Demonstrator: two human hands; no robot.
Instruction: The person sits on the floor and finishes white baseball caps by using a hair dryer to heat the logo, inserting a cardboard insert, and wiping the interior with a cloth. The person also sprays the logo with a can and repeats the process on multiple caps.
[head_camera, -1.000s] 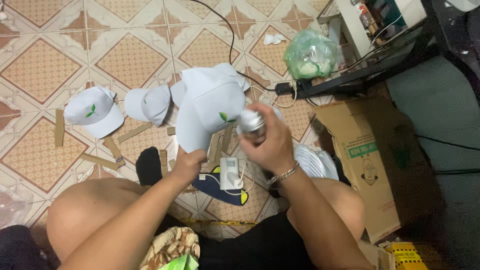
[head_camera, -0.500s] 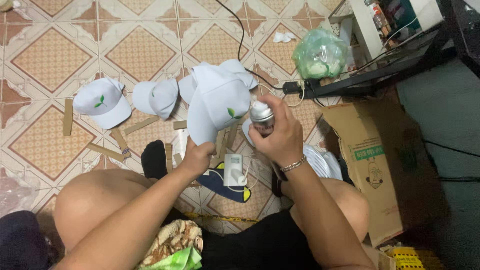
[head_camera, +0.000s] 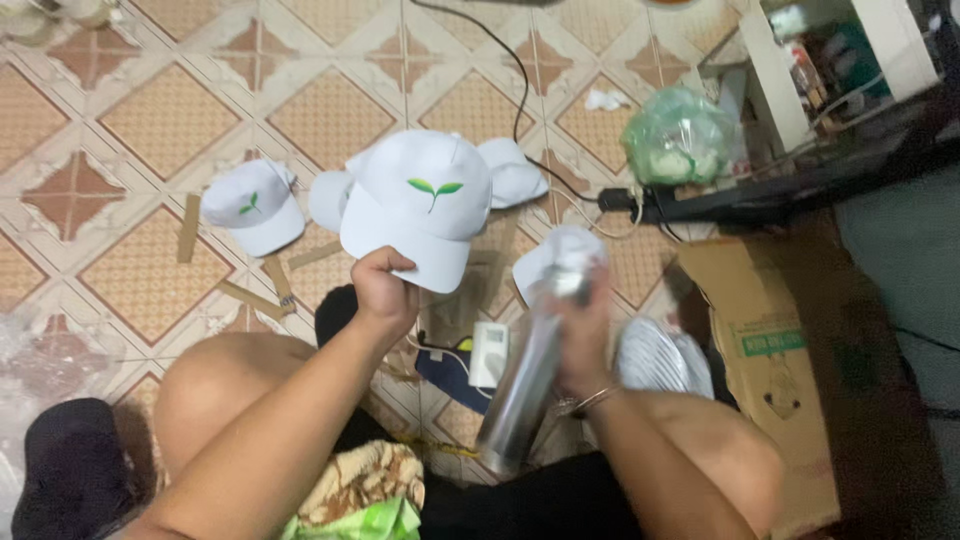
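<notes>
The person sits on the tiled floor (head_camera: 330, 120). The left hand (head_camera: 385, 290) has its grip closed on the brim of a white cap (head_camera: 420, 205) with a green leaf emblem, holding it up above the knees, crown facing the camera. The right hand (head_camera: 585, 335) is wrapped around a silver spray can (head_camera: 530, 380), tilted and motion-blurred, so it appears to be mid-shake; the can sits just right of the cap, not touching it.

Judgement: the step in hand looks like readying the can to treat the cap. To do it well, the cap should be held steady by the brim alone, fingers off the front panel, with the nozzle facing the fabric and away from the face.

Nearby on the floor: a second white cap (head_camera: 252, 208) to the left, more caps (head_camera: 510, 170) behind, cardboard strips (head_camera: 250, 298), a white adapter (head_camera: 488, 352), a small fan (head_camera: 662, 358), a cardboard box (head_camera: 770, 340) and a green plastic bag (head_camera: 678, 135). Overspray could reach the adapter and the cable close below.
</notes>
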